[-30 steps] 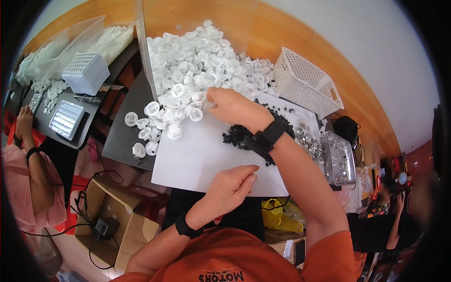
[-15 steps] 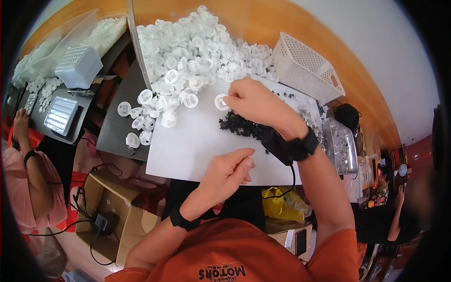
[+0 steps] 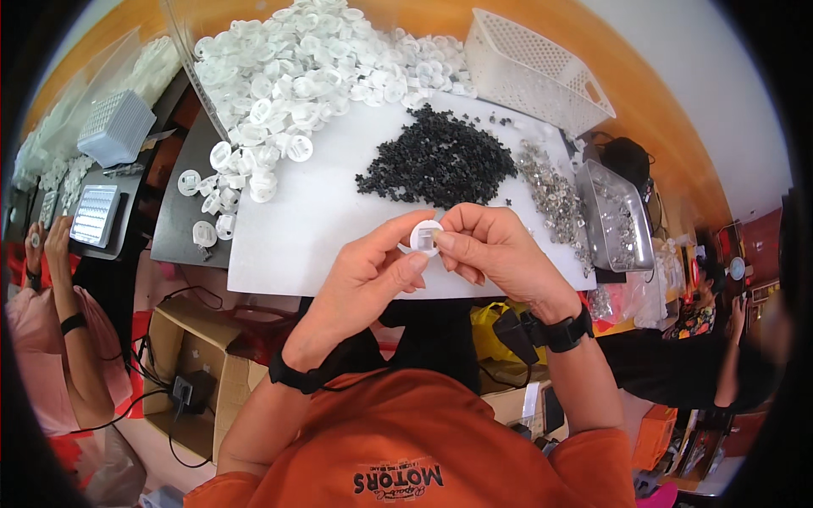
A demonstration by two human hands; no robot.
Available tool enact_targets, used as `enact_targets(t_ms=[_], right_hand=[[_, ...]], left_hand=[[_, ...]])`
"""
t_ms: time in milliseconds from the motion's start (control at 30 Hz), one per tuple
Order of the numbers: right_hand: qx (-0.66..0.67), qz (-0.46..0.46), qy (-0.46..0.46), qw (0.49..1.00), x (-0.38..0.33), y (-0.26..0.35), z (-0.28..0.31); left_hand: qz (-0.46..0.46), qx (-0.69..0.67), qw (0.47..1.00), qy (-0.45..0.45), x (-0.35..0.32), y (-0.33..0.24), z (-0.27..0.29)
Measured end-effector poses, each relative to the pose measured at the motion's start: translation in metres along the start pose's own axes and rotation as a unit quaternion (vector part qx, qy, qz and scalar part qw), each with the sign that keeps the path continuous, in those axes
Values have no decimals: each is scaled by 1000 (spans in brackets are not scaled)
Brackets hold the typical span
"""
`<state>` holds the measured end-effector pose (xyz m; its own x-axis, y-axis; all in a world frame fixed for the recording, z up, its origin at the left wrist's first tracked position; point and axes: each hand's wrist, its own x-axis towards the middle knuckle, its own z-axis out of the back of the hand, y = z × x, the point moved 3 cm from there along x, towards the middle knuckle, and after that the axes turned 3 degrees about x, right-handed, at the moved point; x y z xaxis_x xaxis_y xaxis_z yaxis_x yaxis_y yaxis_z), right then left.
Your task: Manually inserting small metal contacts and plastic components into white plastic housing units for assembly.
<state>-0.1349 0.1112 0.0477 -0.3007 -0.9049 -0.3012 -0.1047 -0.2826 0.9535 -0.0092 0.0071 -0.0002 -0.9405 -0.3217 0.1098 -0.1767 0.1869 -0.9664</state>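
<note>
Close to the front edge of the white work surface, both my hands meet around a round white plastic part [image 3: 424, 236] with a rectangular recess in its middle. Thumb and fingers of my left hand [image 3: 369, 269] grip its left side. My right hand [image 3: 489, 251] pinches its right side, thumb over the face. Whether the right fingers also hold something small cannot be made out. Just beyond lies a heap of small black parts [image 3: 436, 157]. At the back left is a large pile of similar white parts [image 3: 296, 72].
Right of the black heap are small shiny metal pieces [image 3: 555, 190] and a clear tray [image 3: 616, 216]. A white perforated basket [image 3: 533, 72] stands at the back right. Another person's hands [image 3: 55, 241] are at the far left, near stacked white trays [image 3: 116, 127]. Below sits a cardboard box [image 3: 190, 356].
My right hand has come back from the pile's edge with the white part, down to my left hand. Both hands now hold it. The view has shifted slightly.
</note>
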Motion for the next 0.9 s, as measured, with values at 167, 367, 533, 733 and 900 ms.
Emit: enact_targets(t_ms=[167, 367, 533, 733, 900], right_hand=[[40, 38, -31, 998, -10, -7, -2], [11, 120, -60, 991, -10, -10, -7], [-92, 147, -22, 985, -17, -7, 5], [-50, 83, -74, 993, -38, 6, 32], [-53, 96, -81, 991, -38, -9, 36]], left_hand=[[4, 25, 1000, 2, -1, -3, 1], [-1, 44, 999, -8, -3, -11, -5], [89, 16, 996, 9, -1, -28, -13], [100, -188, 977, 6, 11, -5, -26], [114, -240, 964, 9, 20, 4, -36]])
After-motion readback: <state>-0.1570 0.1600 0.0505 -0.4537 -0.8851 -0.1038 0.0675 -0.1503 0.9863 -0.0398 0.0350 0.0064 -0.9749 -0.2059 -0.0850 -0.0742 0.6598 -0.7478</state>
